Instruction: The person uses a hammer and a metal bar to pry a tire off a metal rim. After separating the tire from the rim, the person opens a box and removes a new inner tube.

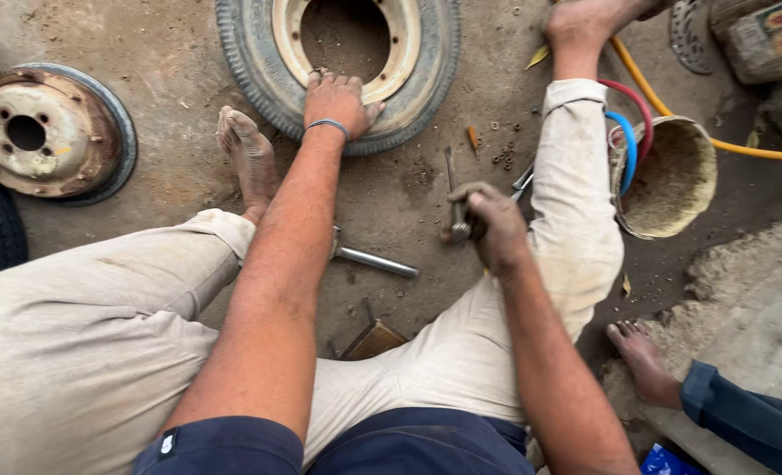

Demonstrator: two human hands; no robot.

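Note:
I sit on a dirt floor with my legs spread. A small tyre on a cream rim lies flat between my feet. My left hand rests palm down on the tyre's near sidewall and rim edge, with a thin band around the wrist. My right hand is closed around a dark metal tool, a slim rod held near the ground. A steel wrench or socket bar lies on the floor under my left forearm.
A rusty wheel hub lies at far left. A worn bucket with red, blue and yellow hoses sits by my right leg. Loose nuts lie on the ground. Another person's bare foot is at lower right.

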